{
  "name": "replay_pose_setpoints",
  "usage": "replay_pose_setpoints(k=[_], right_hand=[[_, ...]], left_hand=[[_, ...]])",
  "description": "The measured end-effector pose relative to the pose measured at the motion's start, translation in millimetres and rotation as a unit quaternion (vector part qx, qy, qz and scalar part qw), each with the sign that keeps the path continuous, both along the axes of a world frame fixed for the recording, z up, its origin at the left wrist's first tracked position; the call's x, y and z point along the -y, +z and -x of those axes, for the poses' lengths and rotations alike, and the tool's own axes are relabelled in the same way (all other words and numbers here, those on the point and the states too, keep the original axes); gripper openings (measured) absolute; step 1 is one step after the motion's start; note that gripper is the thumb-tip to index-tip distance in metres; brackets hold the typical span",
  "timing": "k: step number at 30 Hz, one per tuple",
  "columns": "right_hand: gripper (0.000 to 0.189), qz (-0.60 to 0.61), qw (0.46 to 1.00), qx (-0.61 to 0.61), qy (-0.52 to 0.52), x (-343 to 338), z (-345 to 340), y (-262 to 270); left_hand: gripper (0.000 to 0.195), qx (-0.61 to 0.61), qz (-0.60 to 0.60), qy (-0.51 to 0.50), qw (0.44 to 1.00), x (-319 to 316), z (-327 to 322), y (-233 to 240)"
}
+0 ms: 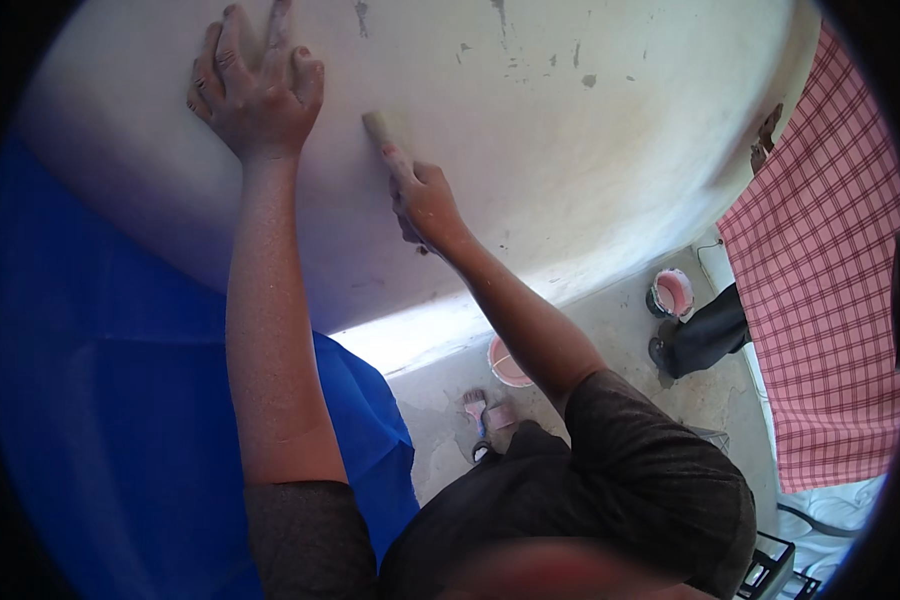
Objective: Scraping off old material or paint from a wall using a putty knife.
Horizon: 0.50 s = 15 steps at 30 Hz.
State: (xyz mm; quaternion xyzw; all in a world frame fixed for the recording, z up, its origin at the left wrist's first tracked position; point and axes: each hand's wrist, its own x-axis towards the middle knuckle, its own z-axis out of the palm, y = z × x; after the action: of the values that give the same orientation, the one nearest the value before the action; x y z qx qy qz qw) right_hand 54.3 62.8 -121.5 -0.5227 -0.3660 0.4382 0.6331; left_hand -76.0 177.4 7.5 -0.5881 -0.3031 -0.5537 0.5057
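A pale wall (495, 165) with grey bare patches fills the upper part of the view. My left hand (262, 90) lies on it at the upper left, fingers spread, holding nothing. To the right and lower down, my right hand (427, 199) grips a scraper or putty knife (382, 129), its blade against the wall and slightly blurred. One finger stretches along the tool towards the blade. Most of the handle is hidden in the hand.
Blue sheeting (120, 375) hangs at the left. On the floor are a pink-stained bucket (499, 360), a wide brush (475, 405) and another bucket (672, 292) beside another person's leg (709, 334). A pink checked cloth (825, 285) hangs at the right, near a dark metal frame (772, 562).
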Motion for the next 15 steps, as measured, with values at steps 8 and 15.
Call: replay_pose_setpoints(k=[8, 15], right_hand=[[0.054, -0.13, 0.984, 0.092, -0.075, -26, -9, -16], [0.054, -0.096, 0.995, -0.033, 0.002, -6, -25, 41]], left_hand=[[0.05, 0.011, -0.009, 0.005, 1.0, -5, -10, -3], [0.049, 0.01, -0.036, -0.02, 0.999, -8, -14, 3]])
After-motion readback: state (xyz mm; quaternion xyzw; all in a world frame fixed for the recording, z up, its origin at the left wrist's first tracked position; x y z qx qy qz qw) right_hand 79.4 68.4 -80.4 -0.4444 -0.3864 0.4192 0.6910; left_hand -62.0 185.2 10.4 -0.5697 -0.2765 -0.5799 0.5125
